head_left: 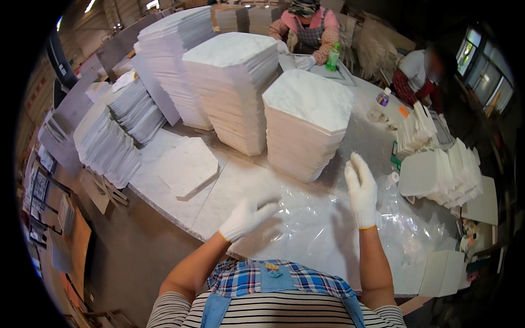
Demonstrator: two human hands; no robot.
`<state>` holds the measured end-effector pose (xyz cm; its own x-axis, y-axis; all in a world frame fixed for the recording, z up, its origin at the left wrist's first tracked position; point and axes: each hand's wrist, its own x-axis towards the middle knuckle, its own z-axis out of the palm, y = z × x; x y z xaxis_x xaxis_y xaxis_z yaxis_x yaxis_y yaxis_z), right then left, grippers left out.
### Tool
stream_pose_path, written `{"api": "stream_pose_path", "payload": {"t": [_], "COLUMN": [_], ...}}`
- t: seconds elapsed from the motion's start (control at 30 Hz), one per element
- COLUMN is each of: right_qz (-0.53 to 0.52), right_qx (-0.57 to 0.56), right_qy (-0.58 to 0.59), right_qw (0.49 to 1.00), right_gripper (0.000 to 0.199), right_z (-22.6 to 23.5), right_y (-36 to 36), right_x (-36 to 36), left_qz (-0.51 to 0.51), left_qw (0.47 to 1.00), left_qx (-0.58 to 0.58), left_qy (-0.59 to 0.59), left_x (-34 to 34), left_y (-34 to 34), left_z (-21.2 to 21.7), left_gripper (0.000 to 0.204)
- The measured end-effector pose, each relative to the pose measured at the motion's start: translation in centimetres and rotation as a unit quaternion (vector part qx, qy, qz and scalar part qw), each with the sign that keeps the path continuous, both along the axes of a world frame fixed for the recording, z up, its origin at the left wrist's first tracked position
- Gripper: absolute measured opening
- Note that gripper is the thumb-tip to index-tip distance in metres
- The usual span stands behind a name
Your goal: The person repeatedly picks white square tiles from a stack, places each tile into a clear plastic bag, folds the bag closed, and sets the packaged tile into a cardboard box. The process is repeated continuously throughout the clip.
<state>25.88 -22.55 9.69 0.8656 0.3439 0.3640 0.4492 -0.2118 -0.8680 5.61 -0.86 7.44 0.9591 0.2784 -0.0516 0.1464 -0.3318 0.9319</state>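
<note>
My left hand (247, 216), in a white knit glove, hovers over the near part of the worktable with thumb and fingers apart and nothing in it. My right hand (361, 191), gloved the same way, is raised with its fingers pointing away from me, also holding nothing. Just beyond them stands a stack of white marble tiles with cut corners (310, 101). Clear plastic film (306, 216) lies crumpled and shiny on the table between and beneath my hands. One single marble tile (188, 167) lies flat to the left of my left hand.
Taller tile stacks (232, 82) rise behind and to the left. Tiles leaning in rows (106, 145) stand at the left edge. Wrapped tile pieces (432, 175) and a tape roll (393, 177) are on the right. Two people work across the table, near a green bottle (332, 58) and a purple-labelled bottle (384, 97).
</note>
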Motion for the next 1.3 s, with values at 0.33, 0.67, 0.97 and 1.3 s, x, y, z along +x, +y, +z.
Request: {"api": "stream_pose_path", "payload": {"t": [0.33, 0.67, 0.97, 1.3], "right_qz": [0.005, 0.258, 0.258, 0.016], "right_qx": [-0.003, -0.166, -0.239, -0.429], "right_qy": [-0.084, -0.074, -0.002, 0.049], "right_qw": [0.996, 0.949, 0.936, 0.902], "right_gripper": [0.037, 0.045, 0.095, 0.091], "right_z": [4.6, 3.5, -2.2, -11.4], "right_y": [3.8, 2.4, 2.4, 1.0], "right_x": [-1.0, -8.0, -8.3, -4.9], "left_qz": [0.098, 0.319, 0.413, 0.295], "left_qw": [0.99, 0.939, 0.855, 0.955], "left_qx": [-0.026, -0.129, -0.31, 0.04], "left_qy": [-0.101, 0.004, -0.043, -0.005], "left_x": [2.1, -2.2, -5.1, -4.3], "left_y": [3.0, 7.5, 7.3, 4.5], "left_z": [2.6, -5.3, -6.5, -8.0], "left_gripper": [0.036, 0.037, 0.033, 0.042]}}
